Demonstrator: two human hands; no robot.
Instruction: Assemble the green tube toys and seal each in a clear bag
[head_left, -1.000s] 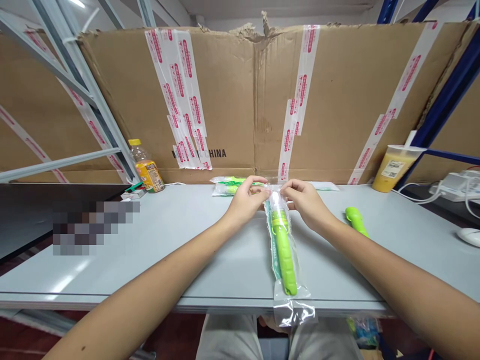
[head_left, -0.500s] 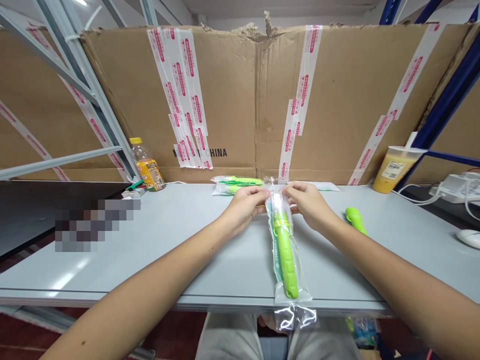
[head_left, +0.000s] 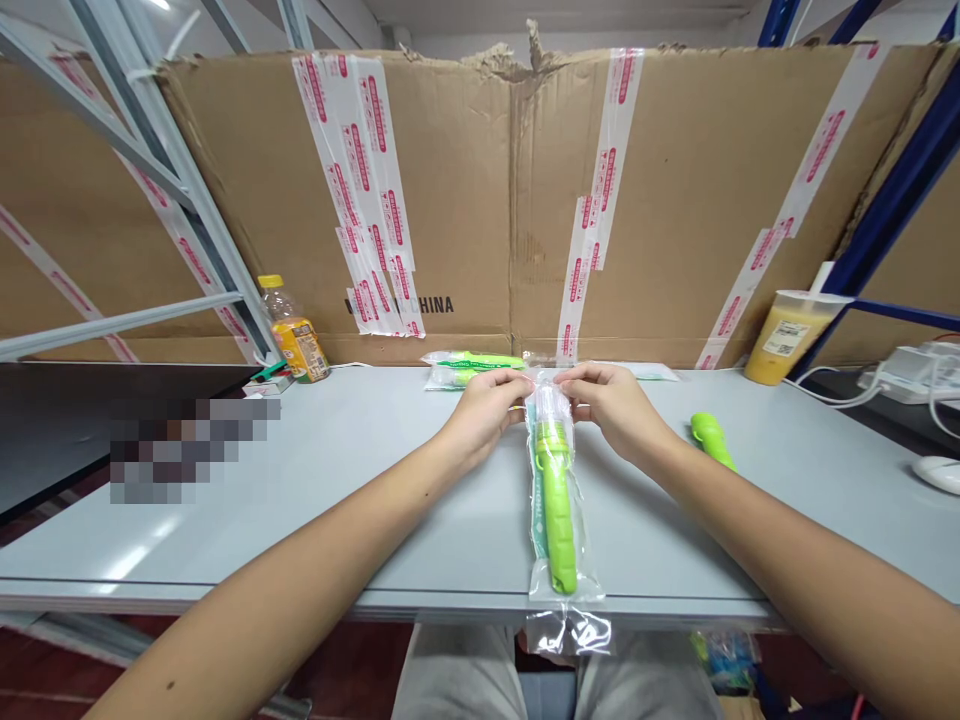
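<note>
A clear plastic bag (head_left: 588, 580) lies lengthwise toward me, its lower end hanging over the table's front edge. Inside it are a bright green, ridged handle-shaped item (head_left: 559, 515) with a clear top and a strip of teal printed card. My left hand (head_left: 487, 408) pinches the far left corner of the bag. At the far right corner, the fingers of my right hand (head_left: 611, 405) are closed on the same bag. To the right of my right hand, a loose green piece (head_left: 711, 440) rests on the table, partly hidden by my forearm.
Behind my hands lie more bagged green items (head_left: 472, 365). A juice bottle (head_left: 300, 345) stands at the back left, a yellow drink cup (head_left: 791, 340) at the back right. A white mouse (head_left: 937, 474) and a power strip are at far right. Cardboard (head_left: 465, 200) walls the back.
The bag's lower end and the green item have swung to the left and now lie straighter. Both hands keep their pinch on its far end, moving only slightly.
</note>
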